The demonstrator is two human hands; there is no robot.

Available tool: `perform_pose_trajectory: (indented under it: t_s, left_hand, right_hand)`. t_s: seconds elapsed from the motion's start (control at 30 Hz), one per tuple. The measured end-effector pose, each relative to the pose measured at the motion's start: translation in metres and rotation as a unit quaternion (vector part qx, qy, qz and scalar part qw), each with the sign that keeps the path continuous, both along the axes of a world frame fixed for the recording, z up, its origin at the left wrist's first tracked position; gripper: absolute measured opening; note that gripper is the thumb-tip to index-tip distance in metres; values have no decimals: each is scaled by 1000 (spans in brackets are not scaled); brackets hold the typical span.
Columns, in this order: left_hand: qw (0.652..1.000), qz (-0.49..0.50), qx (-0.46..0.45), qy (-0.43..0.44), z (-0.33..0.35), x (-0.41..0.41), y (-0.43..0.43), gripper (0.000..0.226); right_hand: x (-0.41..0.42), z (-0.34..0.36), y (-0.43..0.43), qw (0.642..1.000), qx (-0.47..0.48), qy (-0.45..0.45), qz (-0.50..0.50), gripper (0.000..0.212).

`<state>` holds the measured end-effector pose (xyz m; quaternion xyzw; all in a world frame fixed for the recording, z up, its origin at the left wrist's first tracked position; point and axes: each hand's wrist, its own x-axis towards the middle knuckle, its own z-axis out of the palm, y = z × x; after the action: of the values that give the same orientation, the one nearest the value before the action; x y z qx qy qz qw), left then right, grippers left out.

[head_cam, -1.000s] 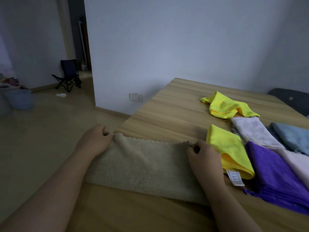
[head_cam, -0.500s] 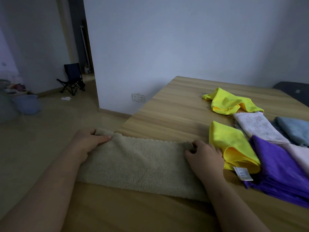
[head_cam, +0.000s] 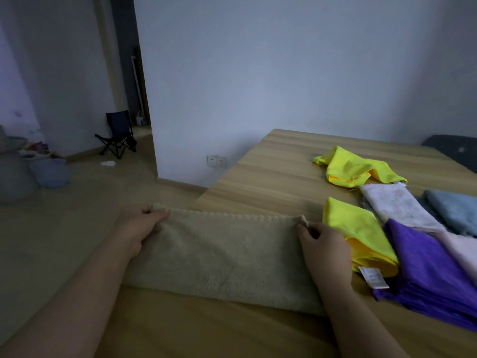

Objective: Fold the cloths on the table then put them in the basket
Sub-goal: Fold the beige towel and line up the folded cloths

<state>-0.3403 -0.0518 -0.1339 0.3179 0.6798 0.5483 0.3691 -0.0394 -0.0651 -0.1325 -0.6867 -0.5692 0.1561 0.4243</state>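
A beige fluffy cloth (head_cam: 227, 254) lies stretched along the left edge of the wooden table (head_cam: 278, 174), folded into a long band. My left hand (head_cam: 139, 223) pinches its far left corner, which overhangs the table edge. My right hand (head_cam: 322, 244) pinches the far right corner. To the right lie a folded yellow cloth (head_cam: 358, 233) with a white label, a purple cloth (head_cam: 428, 270), a crumpled yellow cloth (head_cam: 353, 169), a white-pink cloth (head_cam: 395, 205) and a blue cloth (head_cam: 454, 208). No basket is in view.
Beyond the table's left edge is open floor. A blue bucket (head_cam: 50, 171) and a small folding chair (head_cam: 118, 135) stand far left near a doorway. A dark cushion (head_cam: 454, 151) sits at the table's far right. A wall outlet (head_cam: 216, 161) is low on the wall.
Both hands have kept hold of the beige cloth's far corners and pulled its far edge straighter. The view has shifted slightly.
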Motion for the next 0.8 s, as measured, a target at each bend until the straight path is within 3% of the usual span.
perform_pose_trajectory:
  t_s: [0.1,0.27,0.5,0.57,0.67,0.73,0.8]
  left_hand:
    - [1000,-18,-8,-6,5,-1,0,13]
    - [998,-33,13,42,5,5,12,16]
    - [977,-37,26,208,-6,19,25,12]
    - [944,-28,2,328,-5,25,22,21]
    - [839,27,52,541,2,38,11,46]
    - [789,25,152,594,8,55,-1,48]
    - [785,-83,150,596,14,72,-12,44]
  right_hand:
    - [1,4,-1,1000,-14,-8,-10,23]
    - [3,4,-1,1000,-14,-11,-23,18]
    - [6,-1,1,999,-16,-4,-34,16]
    - [5,0,1,999,-18,-12,-26,20]
    - [0,1,-5,996,-14,-88,-3,38]
    - [-9,1,-14,977,39,-210,-8,49]
    - [-21,2,-24,950,87,-300,28,51]
